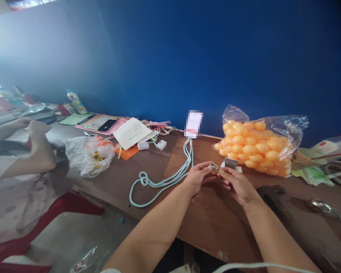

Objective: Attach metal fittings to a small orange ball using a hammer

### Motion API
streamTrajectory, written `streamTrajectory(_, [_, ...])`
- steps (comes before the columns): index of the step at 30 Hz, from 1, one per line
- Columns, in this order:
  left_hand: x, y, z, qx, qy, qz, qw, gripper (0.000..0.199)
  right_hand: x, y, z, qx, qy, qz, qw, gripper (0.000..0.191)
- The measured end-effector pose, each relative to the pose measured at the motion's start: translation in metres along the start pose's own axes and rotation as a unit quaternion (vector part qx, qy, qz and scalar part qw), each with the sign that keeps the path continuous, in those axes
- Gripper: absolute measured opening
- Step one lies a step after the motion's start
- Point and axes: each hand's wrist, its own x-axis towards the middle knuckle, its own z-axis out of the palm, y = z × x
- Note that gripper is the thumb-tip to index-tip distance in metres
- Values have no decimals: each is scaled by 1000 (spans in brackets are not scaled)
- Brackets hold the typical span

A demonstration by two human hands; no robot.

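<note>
My left hand (198,177) is closed, pinching a small shiny gold-and-silver object (214,169) between thumb and fingers; its exact kind is too small to tell. From the other side, my right hand (238,185) closes its fingertips on the object's right edge. Both hands are held over the brown table (213,220). Just behind them is a small grey and white folded card (230,163). A clear bag of orange plastic balls (252,148) lies beyond my right hand. Light blue cord (159,184) lies looped to the left of my left hand.
A phone (193,125) leans against the blue wall (170,64). Papers (131,132), small white boxes (161,145) and a plastic bag (86,155) lie at left. Another person's arm (39,151) is at far left. A shiny wrapped item (319,205) lies at right.
</note>
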Motion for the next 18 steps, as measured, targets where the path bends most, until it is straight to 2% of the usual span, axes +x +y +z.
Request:
streamTrajectory(9, [3,-2,-3,-10,25,-16,999,25,1,2,0,-22,43,31,998,25])
streamTrajectory(14, [4,-3,-3,-9,29,-10,999,28,0,1,3,-21,47,28,998,25])
streamTrajectory(18, [5,-4,-1,7,35,-1,999,29,1,2,7,-33,73,23,997,25])
